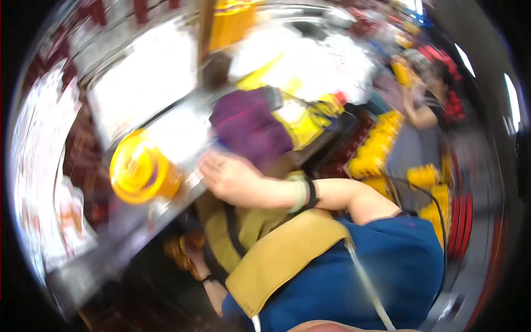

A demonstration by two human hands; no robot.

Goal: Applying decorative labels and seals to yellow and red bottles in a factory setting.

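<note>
My right hand (225,175) reaches across the front edge of the metal table (180,130), its blurred fingers loosely stretched out and nothing visible in them. Just left of it stands a round yellow tub (139,169) with a yellow lid. Beyond the hand lies a crumpled purple cloth (249,123), next to a yellow-and-white package (298,124). Lower down, beside the dark space under the table, is my left hand (193,260). An orange-brown thing (180,249) is at its fingers; motion blur hides its kind and whether the hand grips it.
A bright white surface (146,77) covers the far left, with a yellow container (232,27) behind. White plastic bags (337,66) heap up at the back. Rows of yellow packages (376,146) stand at right. Another person (428,99) sits there holding a yellow item. Red stacked stools (460,224) are nearby.
</note>
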